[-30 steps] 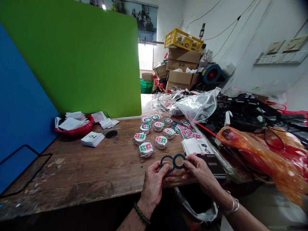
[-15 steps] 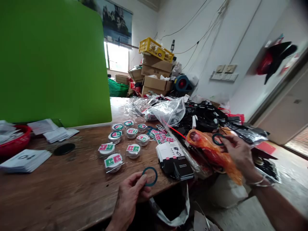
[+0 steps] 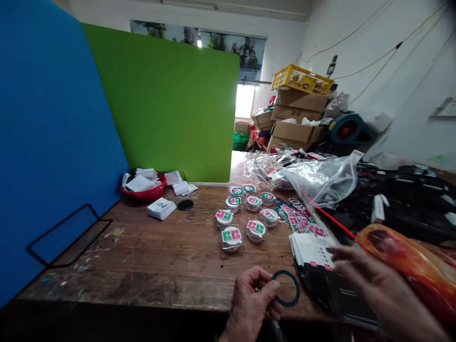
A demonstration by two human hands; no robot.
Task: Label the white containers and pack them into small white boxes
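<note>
My left hand [image 3: 253, 297], low at the table's front edge, pinches a thin dark teal ring [image 3: 298, 289] between thumb and fingers. Over the black and white printed boxes [image 3: 313, 251] is my right hand [image 3: 374, 285], smeared by motion; whether it holds anything is unclear. Several round packs in clear film, such as this one [image 3: 231, 237], lie beyond my left hand with pink, green and white cards on top. Right of them, loose pink and green cards [image 3: 295, 219] form a pile beside more teal rings.
An orange plastic-wrapped bundle [image 3: 409, 261] and clear bags [image 3: 320, 178] lie at the right. On the left are a red basket [image 3: 147, 194] of papers, a paper stack [image 3: 161, 209], a black disc [image 3: 185, 205] and a black wire frame [image 3: 76, 260]. Blue and green panels stand behind.
The view has swung left. My right hand has moved inward from beside the orange bundle to over the boxes; the ring it held no longer shows. My left hand still holds its ring.
</note>
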